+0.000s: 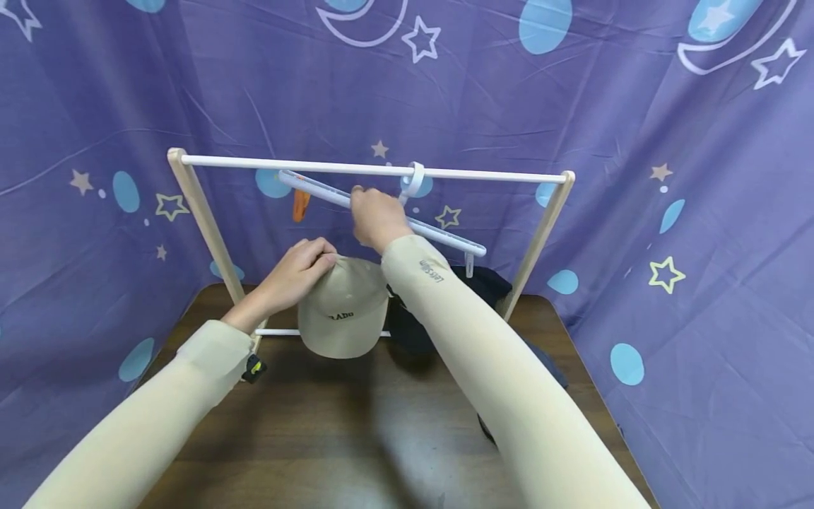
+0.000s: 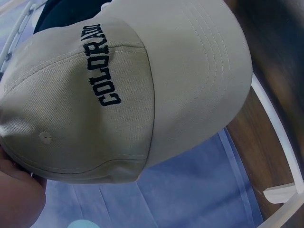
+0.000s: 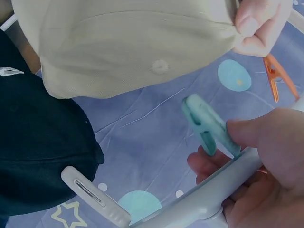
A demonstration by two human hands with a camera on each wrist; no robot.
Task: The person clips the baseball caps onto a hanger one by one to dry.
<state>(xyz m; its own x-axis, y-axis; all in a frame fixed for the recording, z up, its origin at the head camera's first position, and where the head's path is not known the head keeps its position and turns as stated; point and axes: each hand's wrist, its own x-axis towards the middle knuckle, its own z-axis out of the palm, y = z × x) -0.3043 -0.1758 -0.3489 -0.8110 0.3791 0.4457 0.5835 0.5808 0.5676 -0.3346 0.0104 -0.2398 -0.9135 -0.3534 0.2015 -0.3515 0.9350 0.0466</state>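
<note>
My left hand point(image 1: 297, 274) pinches the back edge of a beige baseball cap point(image 1: 346, 307), whose brim hangs downward; dark COLORADO lettering shows in the left wrist view. My right hand point(image 1: 378, 218) grips a pale clip hanger point(image 1: 445, 237), its fingers curled round the bar and the thumb against a teal clip point(image 3: 206, 124). The hanger tilts from the white rod, its hook point(image 1: 415, 180) over it. Nothing shows in the teal clip, which stands apart from the cap. At the right end, a white clip point(image 3: 95, 195) meets the edge of a dark cap point(image 3: 42, 142).
An orange clip point(image 1: 302, 205) hangs near the hanger's left end. The wooden rack has a white top rod point(image 1: 286, 166) and stands on a brown table point(image 1: 305, 424). My right sleeve partly covers dark items behind it. A patterned purple curtain point(image 1: 95, 247) encloses the table.
</note>
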